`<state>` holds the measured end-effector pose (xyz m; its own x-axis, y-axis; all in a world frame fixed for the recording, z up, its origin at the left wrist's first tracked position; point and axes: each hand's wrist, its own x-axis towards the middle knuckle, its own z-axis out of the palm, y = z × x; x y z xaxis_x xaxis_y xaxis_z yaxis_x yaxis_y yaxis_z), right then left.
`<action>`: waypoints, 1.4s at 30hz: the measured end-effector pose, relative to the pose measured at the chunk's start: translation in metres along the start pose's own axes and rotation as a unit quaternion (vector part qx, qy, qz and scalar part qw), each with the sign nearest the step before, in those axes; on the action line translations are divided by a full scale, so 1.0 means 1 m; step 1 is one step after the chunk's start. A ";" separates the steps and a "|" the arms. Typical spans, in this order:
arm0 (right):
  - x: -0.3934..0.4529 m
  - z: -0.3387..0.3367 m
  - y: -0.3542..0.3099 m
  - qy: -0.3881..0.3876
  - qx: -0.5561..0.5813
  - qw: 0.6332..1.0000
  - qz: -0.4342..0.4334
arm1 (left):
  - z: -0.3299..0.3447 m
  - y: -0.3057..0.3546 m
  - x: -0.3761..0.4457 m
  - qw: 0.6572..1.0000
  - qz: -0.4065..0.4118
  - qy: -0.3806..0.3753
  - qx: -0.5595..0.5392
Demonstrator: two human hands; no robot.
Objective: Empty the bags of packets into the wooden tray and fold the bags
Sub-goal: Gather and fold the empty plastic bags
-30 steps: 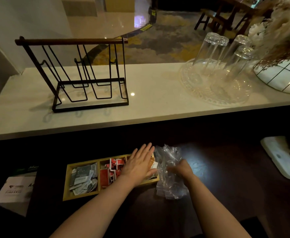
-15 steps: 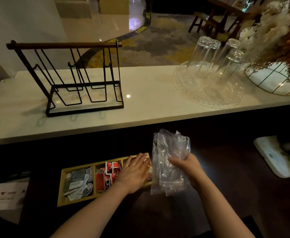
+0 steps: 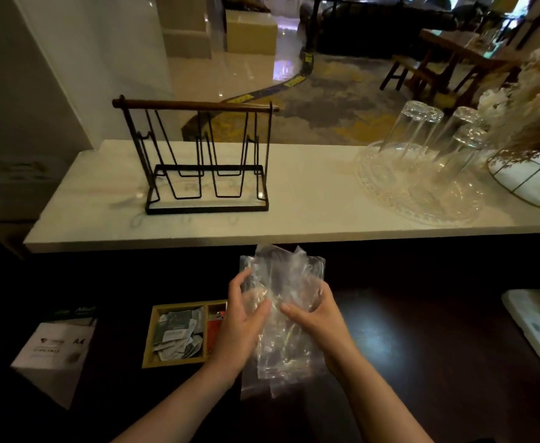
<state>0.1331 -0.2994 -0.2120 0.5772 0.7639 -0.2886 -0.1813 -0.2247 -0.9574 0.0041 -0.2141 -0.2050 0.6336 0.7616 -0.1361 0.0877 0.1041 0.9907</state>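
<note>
Clear crumpled plastic bags (image 3: 283,314) hang upright above the dark table, gripped from both sides. My left hand (image 3: 243,318) holds their left edge and my right hand (image 3: 315,314) holds the right edge. Just left of my left hand lies the wooden tray (image 3: 148,340). Its left compartment holds several grey and white packets (image 3: 177,335). The middle compartment shows red packets (image 3: 215,326), partly hidden behind my left hand. The tray's right end is hidden.
A black wire rack (image 3: 204,161) with a wooden bar stands on the white counter (image 3: 310,212) behind. Upturned glasses on a glass platter (image 3: 422,190) sit at its right, beside a wire basket (image 3: 531,183). A paper pack (image 3: 54,350) lies left, a white board (image 3: 537,327) right.
My left hand left the tray and took hold of the bags' left side. My right hand raised the bags higher. The view shifted so that everything sits further right.
</note>
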 end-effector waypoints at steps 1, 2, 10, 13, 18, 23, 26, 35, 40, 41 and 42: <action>-0.001 0.007 0.001 -0.008 0.001 1.000 0.002 | -0.008 -0.001 -0.001 1.000 -0.015 0.009 -0.010; -0.003 0.015 0.000 -0.015 0.005 1.000 0.007 | -0.015 0.000 -0.003 0.999 -0.028 0.022 -0.019; 0.001 0.040 -0.005 -0.035 0.100 0.992 0.068 | -0.060 -0.004 -0.019 0.996 -0.072 0.015 -0.055; 0.006 0.038 -0.005 0.024 0.025 0.999 0.005 | -0.067 -0.004 -0.023 0.997 -0.057 0.014 -0.059; 0.012 0.021 -0.019 0.122 -0.020 0.990 -0.069 | -0.080 -0.011 -0.023 0.995 -0.067 0.051 -0.057; 0.000 0.017 -0.061 0.030 0.072 0.992 -0.102 | -0.086 -0.022 -0.015 0.987 -0.106 0.112 -0.039; -0.008 0.019 -0.078 -0.110 0.199 0.973 -0.038 | -0.084 -0.020 -0.014 0.979 -0.139 0.148 -0.016; 0.017 0.068 -0.026 0.036 -0.023 0.997 -0.066 | -0.063 -0.004 -0.020 0.994 -0.052 0.038 -0.091; 0.021 0.072 -0.016 0.071 -0.021 0.996 -0.045 | -0.060 0.000 -0.021 0.985 -0.073 0.045 -0.148; 0.020 0.073 -0.016 0.078 -0.034 0.995 -0.048 | -0.060 0.001 -0.021 0.985 -0.074 0.037 -0.153; 0.019 0.074 -0.015 0.087 -0.051 0.994 -0.051 | -0.059 0.002 -0.022 0.986 -0.073 0.031 -0.148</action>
<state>0.0878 -0.2361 -0.2022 0.7186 0.6722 -0.1783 -0.0381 -0.2179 -0.9752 -0.0546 -0.1930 -0.2001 0.5816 0.7617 -0.2855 -0.0596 0.3899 0.9189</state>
